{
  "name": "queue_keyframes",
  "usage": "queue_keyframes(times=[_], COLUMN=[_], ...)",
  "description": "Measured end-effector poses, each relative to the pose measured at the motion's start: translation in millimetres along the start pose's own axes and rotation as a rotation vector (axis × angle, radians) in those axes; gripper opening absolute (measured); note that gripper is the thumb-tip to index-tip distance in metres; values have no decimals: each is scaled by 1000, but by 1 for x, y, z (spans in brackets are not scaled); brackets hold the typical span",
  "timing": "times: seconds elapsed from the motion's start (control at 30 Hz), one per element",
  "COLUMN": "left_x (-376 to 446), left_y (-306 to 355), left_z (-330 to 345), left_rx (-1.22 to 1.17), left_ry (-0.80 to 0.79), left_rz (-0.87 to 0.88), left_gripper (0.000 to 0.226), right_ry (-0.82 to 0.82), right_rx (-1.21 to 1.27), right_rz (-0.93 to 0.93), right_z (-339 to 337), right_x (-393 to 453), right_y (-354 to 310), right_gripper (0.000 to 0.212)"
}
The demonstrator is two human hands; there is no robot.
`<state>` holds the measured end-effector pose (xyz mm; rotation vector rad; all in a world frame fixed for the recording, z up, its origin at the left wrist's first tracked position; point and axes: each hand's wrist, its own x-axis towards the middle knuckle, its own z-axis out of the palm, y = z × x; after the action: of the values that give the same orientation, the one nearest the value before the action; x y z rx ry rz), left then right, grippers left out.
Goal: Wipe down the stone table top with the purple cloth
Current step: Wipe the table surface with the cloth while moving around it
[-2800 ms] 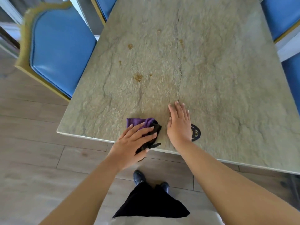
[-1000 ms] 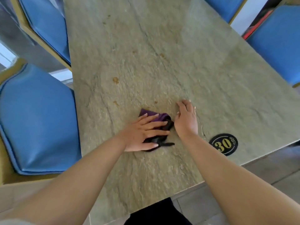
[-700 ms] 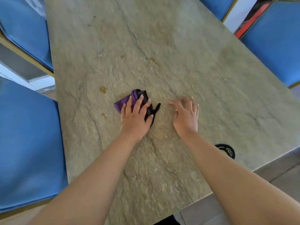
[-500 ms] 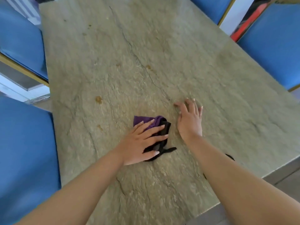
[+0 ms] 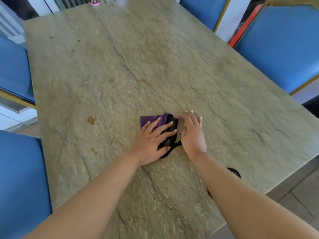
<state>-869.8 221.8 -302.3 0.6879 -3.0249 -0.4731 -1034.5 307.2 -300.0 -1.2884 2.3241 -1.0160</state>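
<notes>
Cloth [image 5: 153,120] mid-table, edges well apart

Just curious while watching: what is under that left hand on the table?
The left hand lies flat on a purple cloth with a black part, pressing it to the stone table top. Any stain beneath the cloth is covered.

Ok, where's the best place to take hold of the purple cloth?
Probably the bunched dark end of the purple cloth, from above. It lies crumpled on the stone table top between the left hand and right hand; that raised fold gives fingers something to pinch.
</notes>
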Motion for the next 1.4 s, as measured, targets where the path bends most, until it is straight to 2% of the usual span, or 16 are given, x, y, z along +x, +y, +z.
queue_keyframes(times=[0.1,0.17,0.23,0.27,0.37,0.47,0.67,0.8,0.9,1.07,1.13,1.2,1.3,1.4], left_x=[-2,-1,0,0,-1,-3,-4,-5,-5,-6,-6,-6,-6,-6], left_y=[-11,-23,-39,-47,-76,-94,-90,-91,-91,-91,-91,-90,-91,-95], left_z=[-17,-31,-42,-44,-41,-33,-21,-20,-20,-24,-25,-25,-22,-18], left_rx=[-172,-246,-227,-211,-138,-46,10,20,8,-117,-127,-108,-76,-99], left_ry=[-32,105,285,325,242,165,214,213,230,306,313,316,306,307], left_rz=[88,38,-122,-225,-452,-489,-526,-528,-522,-513,-504,-500,-492,-481], left_gripper=[56,53,51,52,52,53,54,55,59,64,65,65,65,64], right_ry=[32,73,33,-27,-185,-213,-75,-86,-172,-366,-394,-309,-113,-75], right_rx=[139,37,-125,-194,-407,-519,-598,-591,-613,-478,-415,-454,-538,-594], right_rz=[120,101,-46,-132,-229,-120,259,295,83,-502,-566,-398,17,169], right_z=[-7,-6,5,14,46,53,38,53,77,77,53,32,25,49], right_x=[-1,-6,-16,-22,-35,-17,76,133,141,97,98,107,118,112], right_y=[-10,-28,-50,-60,-72,-60,-34,-45,-70,-70,-46,-22,-14,-40], right_gripper=[46,46,45,45,54,63,64,62,59,54,54,53,54,55])
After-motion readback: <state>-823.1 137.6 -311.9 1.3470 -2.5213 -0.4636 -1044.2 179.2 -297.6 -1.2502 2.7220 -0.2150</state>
